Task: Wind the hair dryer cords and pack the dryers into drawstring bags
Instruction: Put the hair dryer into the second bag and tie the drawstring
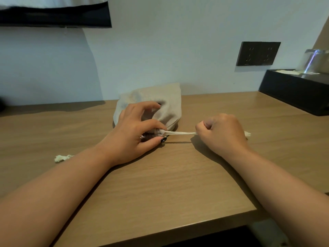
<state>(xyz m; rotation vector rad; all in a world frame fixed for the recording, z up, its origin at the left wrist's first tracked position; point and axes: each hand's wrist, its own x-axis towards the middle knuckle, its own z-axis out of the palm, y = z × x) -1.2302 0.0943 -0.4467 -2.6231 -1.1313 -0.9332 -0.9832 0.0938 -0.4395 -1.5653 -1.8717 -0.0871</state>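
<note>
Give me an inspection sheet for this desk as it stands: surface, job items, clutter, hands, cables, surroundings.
Surface: wooden desk, bare in front of the arms.
Job's things: beige bag lying on the desk, mouth gathered; something dark shows at the mouth, dryer itself not visible.
Clutter: nothing seen.
Hands: left hand pinches the bag's mouth; right hand is a fist around the drawstring, pulled taut to the right.
Cables: no dryer cord seen; a knotted string end lies by the left forearm, another pokes out past the right hand.
Surroundings: wall socket, black box with a glass on it, dark shelf upper left.
</note>
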